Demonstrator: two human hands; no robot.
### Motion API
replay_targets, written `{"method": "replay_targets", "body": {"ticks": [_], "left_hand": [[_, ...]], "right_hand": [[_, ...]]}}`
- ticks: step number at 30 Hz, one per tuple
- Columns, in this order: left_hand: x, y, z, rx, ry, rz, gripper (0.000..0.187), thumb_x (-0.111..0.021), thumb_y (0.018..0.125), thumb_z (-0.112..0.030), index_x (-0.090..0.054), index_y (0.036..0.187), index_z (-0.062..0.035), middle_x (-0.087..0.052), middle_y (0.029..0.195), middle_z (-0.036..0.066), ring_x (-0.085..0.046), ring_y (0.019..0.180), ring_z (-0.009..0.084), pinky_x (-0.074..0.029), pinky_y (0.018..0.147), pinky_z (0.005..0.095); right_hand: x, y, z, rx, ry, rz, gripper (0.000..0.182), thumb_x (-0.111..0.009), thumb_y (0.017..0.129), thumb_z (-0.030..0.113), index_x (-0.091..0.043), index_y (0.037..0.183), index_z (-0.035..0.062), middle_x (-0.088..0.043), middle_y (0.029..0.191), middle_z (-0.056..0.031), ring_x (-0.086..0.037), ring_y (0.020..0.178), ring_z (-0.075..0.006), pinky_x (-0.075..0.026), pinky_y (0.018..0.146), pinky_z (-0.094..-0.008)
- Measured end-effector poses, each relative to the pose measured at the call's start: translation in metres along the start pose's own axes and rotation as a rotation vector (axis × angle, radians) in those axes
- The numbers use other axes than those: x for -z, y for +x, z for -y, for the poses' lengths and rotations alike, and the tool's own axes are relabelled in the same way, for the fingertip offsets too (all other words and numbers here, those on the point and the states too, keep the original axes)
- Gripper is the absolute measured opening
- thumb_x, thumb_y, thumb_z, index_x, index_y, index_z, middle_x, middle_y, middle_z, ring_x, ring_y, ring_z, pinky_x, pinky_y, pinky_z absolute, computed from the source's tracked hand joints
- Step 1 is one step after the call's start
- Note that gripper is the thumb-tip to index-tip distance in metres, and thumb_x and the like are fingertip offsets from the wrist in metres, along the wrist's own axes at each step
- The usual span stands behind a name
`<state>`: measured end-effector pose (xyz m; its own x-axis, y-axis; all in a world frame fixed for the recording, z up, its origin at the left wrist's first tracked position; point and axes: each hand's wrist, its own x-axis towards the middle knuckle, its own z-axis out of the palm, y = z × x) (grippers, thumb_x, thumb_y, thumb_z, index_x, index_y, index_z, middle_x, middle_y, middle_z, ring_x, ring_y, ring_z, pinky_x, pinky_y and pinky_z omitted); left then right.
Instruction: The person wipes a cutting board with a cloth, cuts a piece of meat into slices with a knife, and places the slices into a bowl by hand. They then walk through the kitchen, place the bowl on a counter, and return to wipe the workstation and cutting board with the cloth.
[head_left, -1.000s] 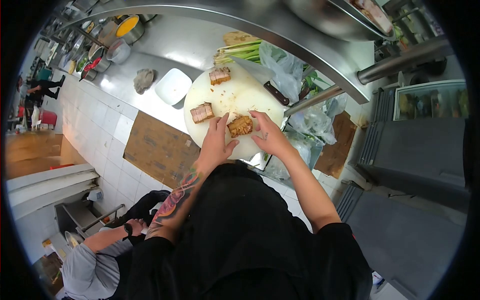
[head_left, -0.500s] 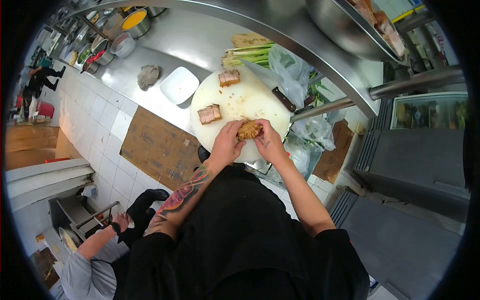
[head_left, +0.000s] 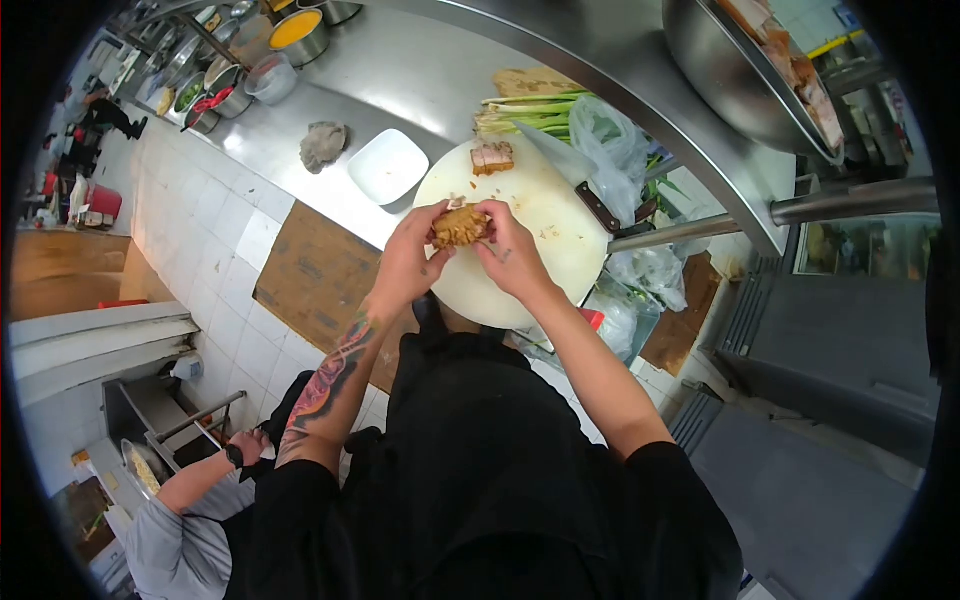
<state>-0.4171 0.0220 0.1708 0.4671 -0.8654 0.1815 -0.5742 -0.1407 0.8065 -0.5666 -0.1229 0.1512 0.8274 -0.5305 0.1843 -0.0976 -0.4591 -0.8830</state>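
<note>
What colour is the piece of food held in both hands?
The piece of food is golden brown on top, seen best in the head view.

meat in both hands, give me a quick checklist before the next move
1. Grip: ok. The left hand and right hand hold the meat from opposite sides.
2. Knife out of the way: ok. It lies at the right edge of the board, with neither hand on it.
3. Dish within easy reach: looks ok. It sits beside the board, with no meat in it.
4. Board clean: not ok. Crumbs lie on it.
5. Meat lifted off the board: cannot tell from this overhead angle.
6. Space under the meat free: cannot tell. The meat and hands hide it.
</note>
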Motion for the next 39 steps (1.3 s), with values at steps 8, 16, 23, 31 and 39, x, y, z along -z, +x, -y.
{"method": "replay_targets", "body": {"ticks": [8,16,23,31,39], "left_hand": [[-0.011,-0.012,0.031,0.023,-0.002,-0.032,0.08,-0.082,0.078,0.004,-0.052,0.151,-0.0059,-0.063,0.129,0.017,-0.065,0.1,0.032,-0.057,0.085,0.0389],[-0.027,-0.039,0.038,-0.021,-0.024,-0.263,0.078,-0.083,0.076,0.004,-0.045,0.144,-0.0039,-0.054,0.141,0.022,-0.063,0.099,0.0328,-0.055,0.086,0.0401],[-0.042,-0.028,0.057,-0.08,0.056,-0.303,0.063,-0.082,0.079,0.003,-0.051,0.134,-0.0005,-0.064,0.122,0.016,-0.065,0.096,0.0267,-0.053,0.082,0.0372],[-0.038,-0.015,0.052,0.037,-0.1,-0.246,0.056,-0.081,0.08,0.005,-0.053,0.127,-0.0038,-0.063,0.112,0.014,-0.065,0.091,0.0279,-0.054,0.077,0.0375],[-0.039,0.095,0.029,-0.03,-0.172,-0.204,0.057,-0.083,0.081,0.002,-0.052,0.129,-0.0048,-0.066,0.113,0.014,-0.067,0.09,0.0264,-0.055,0.076,0.0375]], "right_hand": [[-0.019,0.001,-0.015,0.036,-0.083,0.023,0.059,-0.072,0.087,-0.005,-0.051,0.141,0.0058,-0.062,0.129,-0.0192,-0.068,0.109,-0.0328,-0.056,0.094,-0.0403],[-0.02,-0.015,-0.014,0.029,-0.072,-0.037,0.066,-0.07,0.084,-0.008,-0.046,0.145,0.0036,-0.049,0.151,-0.0232,-0.054,0.137,-0.0426,-0.05,0.11,-0.0439],[-0.049,-0.014,-0.037,0.006,0.001,-0.134,0.06,-0.064,0.086,-0.012,-0.046,0.142,0.001,-0.058,0.142,-0.0237,-0.061,0.129,-0.0418,-0.052,0.107,-0.0446],[-0.046,-0.007,-0.027,-0.017,0.073,-0.216,0.053,-0.062,0.088,-0.013,-0.047,0.137,-0.0006,-0.064,0.129,-0.0215,-0.071,0.112,-0.0356,-0.057,0.097,-0.0412],[0.025,0.077,-0.033,-0.008,0.048,-0.264,0.054,-0.064,0.086,-0.014,-0.047,0.134,0.0022,-0.067,0.12,-0.0187,-0.073,0.107,-0.0303,-0.059,0.092,-0.0404]]}}
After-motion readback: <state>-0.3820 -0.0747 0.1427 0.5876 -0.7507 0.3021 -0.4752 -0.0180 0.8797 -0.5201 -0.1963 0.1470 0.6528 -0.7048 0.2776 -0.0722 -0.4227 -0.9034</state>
